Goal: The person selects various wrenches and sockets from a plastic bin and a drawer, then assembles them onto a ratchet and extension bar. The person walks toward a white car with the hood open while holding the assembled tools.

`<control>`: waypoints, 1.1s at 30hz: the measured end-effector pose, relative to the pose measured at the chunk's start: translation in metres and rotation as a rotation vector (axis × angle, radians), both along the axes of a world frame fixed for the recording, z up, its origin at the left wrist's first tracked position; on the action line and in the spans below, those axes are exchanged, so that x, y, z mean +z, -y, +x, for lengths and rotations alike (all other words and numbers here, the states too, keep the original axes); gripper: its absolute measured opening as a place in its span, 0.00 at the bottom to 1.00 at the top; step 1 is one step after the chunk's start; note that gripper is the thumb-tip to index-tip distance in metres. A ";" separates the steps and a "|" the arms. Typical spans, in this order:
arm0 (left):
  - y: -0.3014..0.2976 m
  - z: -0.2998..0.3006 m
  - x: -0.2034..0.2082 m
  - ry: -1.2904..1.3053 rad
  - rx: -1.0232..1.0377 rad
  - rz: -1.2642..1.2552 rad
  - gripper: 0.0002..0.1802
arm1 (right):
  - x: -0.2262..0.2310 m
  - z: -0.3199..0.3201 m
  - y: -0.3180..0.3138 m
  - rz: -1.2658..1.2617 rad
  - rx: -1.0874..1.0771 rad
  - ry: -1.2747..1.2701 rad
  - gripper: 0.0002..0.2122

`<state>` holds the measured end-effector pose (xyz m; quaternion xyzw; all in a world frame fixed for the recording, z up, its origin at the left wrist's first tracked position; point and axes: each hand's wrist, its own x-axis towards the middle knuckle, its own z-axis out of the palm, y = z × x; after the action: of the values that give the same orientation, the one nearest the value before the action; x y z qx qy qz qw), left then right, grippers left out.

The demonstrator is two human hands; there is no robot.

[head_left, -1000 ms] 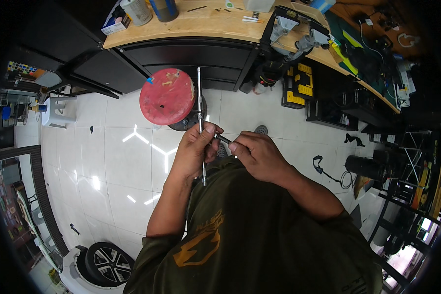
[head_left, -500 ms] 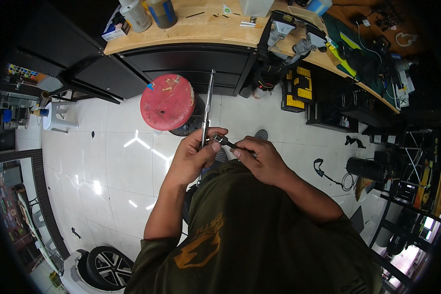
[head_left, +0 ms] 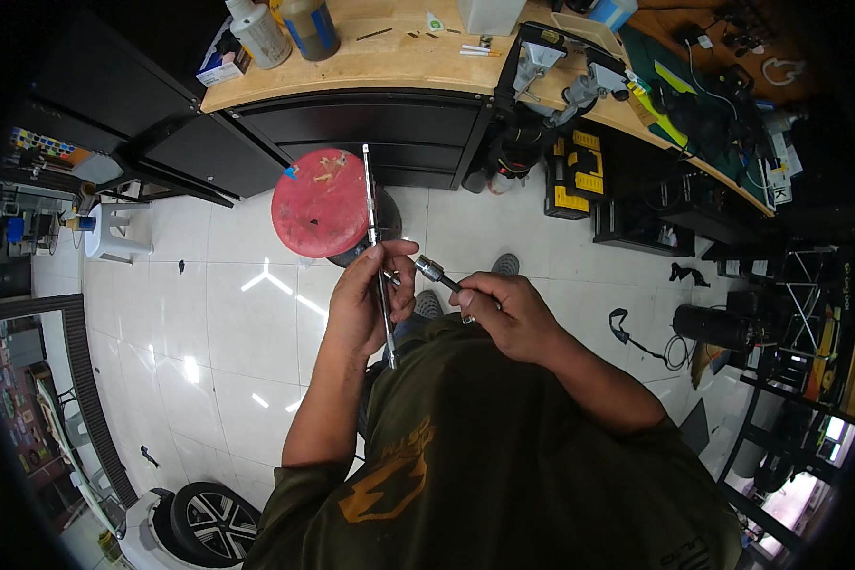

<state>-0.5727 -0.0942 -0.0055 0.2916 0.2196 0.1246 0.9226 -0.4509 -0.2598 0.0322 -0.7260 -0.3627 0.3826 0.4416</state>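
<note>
My left hand (head_left: 353,302) is closed around a long, thin silver extension bar (head_left: 370,190). Its top end reaches over the edge of a red round stool seat (head_left: 318,204), and its lower end comes down by my shirt. Another short metal piece (head_left: 391,278) shows between the left fingers, too small to make out fully. In my right hand (head_left: 511,315) is a dark-shafted tool with a silver socket (head_left: 429,269) on its end, pointing toward the left hand. A small gap separates the socket from the left fingertips. The tool's handle end is mostly hidden in the right palm.
A wooden workbench (head_left: 370,71) with black drawers (head_left: 380,123) stands ahead, holding bottles and small items. To its right are a black and yellow toolbox (head_left: 579,176) and a coiled cable (head_left: 676,351). A wheel (head_left: 217,522) lies at the lower left, a white stool (head_left: 116,233) farther left.
The long bar has swung left and slid lower through my left hand. The socket tool has come away from the left fingers, leaving a gap between the hands.
</note>
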 end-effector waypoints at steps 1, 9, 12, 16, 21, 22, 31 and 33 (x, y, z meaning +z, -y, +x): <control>-0.001 -0.001 -0.002 0.011 -0.009 -0.014 0.22 | 0.002 0.000 0.000 -0.008 -0.002 -0.012 0.13; 0.005 -0.006 -0.003 0.006 -0.095 -0.039 0.18 | -0.004 0.003 0.003 -0.011 0.080 -0.023 0.15; 0.009 -0.007 0.000 -0.052 -0.145 -0.008 0.17 | -0.002 0.007 0.003 -0.126 0.140 -0.012 0.12; 0.016 -0.006 0.001 -0.115 -0.187 0.007 0.15 | 0.002 0.009 0.003 -0.064 0.035 0.026 0.12; 0.024 -0.002 0.000 -0.132 -0.205 0.017 0.13 | -0.003 0.006 0.004 0.019 0.009 0.129 0.11; 0.026 -0.002 -0.002 -0.129 -0.202 0.007 0.12 | -0.005 0.006 0.005 0.055 -0.018 0.042 0.11; 0.032 0.006 -0.004 -0.153 -0.087 -0.164 0.15 | -0.007 0.010 0.016 0.141 -0.139 -0.098 0.10; 0.033 0.006 -0.005 -0.147 -0.111 -0.165 0.16 | -0.003 0.008 0.014 0.176 -0.143 -0.039 0.09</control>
<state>-0.5672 -0.1273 -0.0101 0.2349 0.2797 0.0334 0.9303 -0.4433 -0.2740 0.0292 -0.7007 -0.3335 0.3309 0.5369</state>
